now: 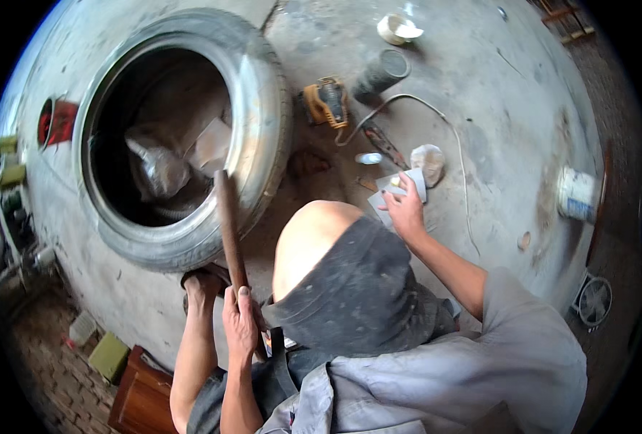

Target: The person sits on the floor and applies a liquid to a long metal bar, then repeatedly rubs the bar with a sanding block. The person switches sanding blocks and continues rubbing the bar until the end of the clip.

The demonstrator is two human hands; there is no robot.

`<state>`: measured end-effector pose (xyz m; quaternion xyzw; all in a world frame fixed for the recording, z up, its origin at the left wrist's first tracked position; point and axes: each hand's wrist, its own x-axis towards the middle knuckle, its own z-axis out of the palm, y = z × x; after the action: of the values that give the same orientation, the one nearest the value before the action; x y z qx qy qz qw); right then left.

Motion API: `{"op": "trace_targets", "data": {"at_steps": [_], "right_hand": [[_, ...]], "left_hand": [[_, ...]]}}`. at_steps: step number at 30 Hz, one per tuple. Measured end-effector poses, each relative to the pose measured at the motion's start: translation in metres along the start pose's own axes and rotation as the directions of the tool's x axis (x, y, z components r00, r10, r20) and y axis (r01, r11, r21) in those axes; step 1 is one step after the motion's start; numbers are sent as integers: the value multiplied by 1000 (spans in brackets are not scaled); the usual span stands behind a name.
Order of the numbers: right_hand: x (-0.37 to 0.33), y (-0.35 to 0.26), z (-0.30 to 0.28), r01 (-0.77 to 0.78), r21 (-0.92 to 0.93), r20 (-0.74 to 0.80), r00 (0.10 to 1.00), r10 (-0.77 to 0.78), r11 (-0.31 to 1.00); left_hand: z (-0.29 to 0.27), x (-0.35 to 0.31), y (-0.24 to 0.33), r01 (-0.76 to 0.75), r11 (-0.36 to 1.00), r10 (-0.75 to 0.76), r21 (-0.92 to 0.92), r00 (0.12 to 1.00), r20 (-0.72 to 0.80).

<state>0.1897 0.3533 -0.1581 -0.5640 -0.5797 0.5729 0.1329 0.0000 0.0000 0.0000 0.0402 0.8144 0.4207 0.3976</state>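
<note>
My left hand [240, 324] is closed around the lower part of a long brown wooden piece [230, 228], slightly curved and smooth. Its upper end reaches over the rim of a large tire [263, 108] lying on the floor. My right hand [405, 208] is stretched out beyond my bent knee, fingers apart, over a pale grey sheet [418, 189]. A small yellowish bit shows by its fingertips; whether they touch it is unclear. Beside the sheet lie a clear plastic bag [428, 163] and a small white-and-blue tube [368, 158].
An orange-and-black power tool [325, 103] with a pale cord [457, 145] lies ahead, beside a dark cylinder [383, 74]. Pliers-like red-and-black tool [383, 142] is nearby. A white bucket [578, 194] stands right, a red container [62, 121] left. Plastic bag [160, 168] lies inside the tire.
</note>
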Motion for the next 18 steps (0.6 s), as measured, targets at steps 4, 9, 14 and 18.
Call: {"op": "trace_targets", "data": {"at_steps": [4,9,14,18], "right_hand": [[43,-27,20,171,-158,-3,985,-174,972],[76,4,-40,351,-479,106,933,-343,805],[86,15,-16,420,-492,228,908,-353,763],[113,52,-23,493,-466,310,869,-387,735]], "left_hand": [[5,9,16,-14,994,18,-112,999,37],[20,9,38,445,761,-313,-472,889,333],[-2,0,34,405,751,-254,-521,906,338],[-5,-1,29,443,703,-257,-556,888,382]]}}
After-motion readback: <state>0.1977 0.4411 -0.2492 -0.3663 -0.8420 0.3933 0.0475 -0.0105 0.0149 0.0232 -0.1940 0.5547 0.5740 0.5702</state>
